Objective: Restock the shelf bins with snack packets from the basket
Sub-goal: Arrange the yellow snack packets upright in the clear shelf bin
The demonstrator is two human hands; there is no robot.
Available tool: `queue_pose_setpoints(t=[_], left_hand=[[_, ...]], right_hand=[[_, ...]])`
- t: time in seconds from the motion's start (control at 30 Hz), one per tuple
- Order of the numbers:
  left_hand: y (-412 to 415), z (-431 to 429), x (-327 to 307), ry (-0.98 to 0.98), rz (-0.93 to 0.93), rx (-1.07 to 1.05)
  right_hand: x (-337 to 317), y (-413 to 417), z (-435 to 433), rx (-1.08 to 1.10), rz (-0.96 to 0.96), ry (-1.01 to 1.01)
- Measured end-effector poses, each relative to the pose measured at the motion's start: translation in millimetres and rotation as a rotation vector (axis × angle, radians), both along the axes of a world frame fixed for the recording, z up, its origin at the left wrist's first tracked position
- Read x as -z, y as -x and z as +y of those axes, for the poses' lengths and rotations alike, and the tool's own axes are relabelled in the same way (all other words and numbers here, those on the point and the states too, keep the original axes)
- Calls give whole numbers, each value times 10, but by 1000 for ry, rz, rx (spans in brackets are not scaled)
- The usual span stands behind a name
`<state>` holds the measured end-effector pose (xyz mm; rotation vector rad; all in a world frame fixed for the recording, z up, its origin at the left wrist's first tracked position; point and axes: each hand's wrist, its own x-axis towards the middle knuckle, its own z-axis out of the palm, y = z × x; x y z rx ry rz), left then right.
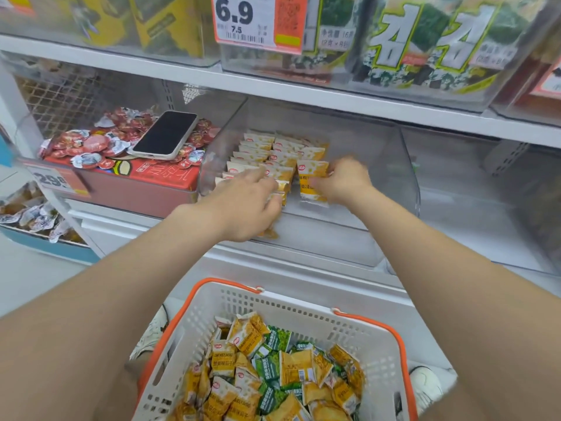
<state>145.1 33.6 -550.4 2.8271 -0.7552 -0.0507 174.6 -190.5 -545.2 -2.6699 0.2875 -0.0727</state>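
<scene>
My left hand [243, 205] closes its grip on yellow packets [281, 189] at the front of the clear bin [406, 177]. My right hand [343, 180], at its 3 o'clock, pinches one upright packet [312, 189] in the same bin. The basket [303, 302] of loose packets [273, 372] sits at 6 o'clock.

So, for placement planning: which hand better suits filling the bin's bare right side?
Probably the right hand: it holds a yellow packet beside the bare part of the clear bin; the left hand is over packed rows.
</scene>
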Motion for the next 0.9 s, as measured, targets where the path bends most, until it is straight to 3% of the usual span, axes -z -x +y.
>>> queue_pose_setpoints(t=[0.1, 0.3, 0.47, 0.57, 0.9], left_hand=[[-16, 8, 22, -26, 84, -16], [5, -46, -9, -59, 107, -37], [13, -45, 13, -61, 94, -35], [23, -47, 20, -63, 86, -39], [26, -64, -21, -67, 107, -44]], right_hand=[[81, -331, 35, 1, 81, 126], [95, -587, 165, 35, -16, 152], [146, -573, 110, 11, -142, -29], [128, -566, 92, -62, -86, 31], [80, -550, -26, 107, -30, -121]])
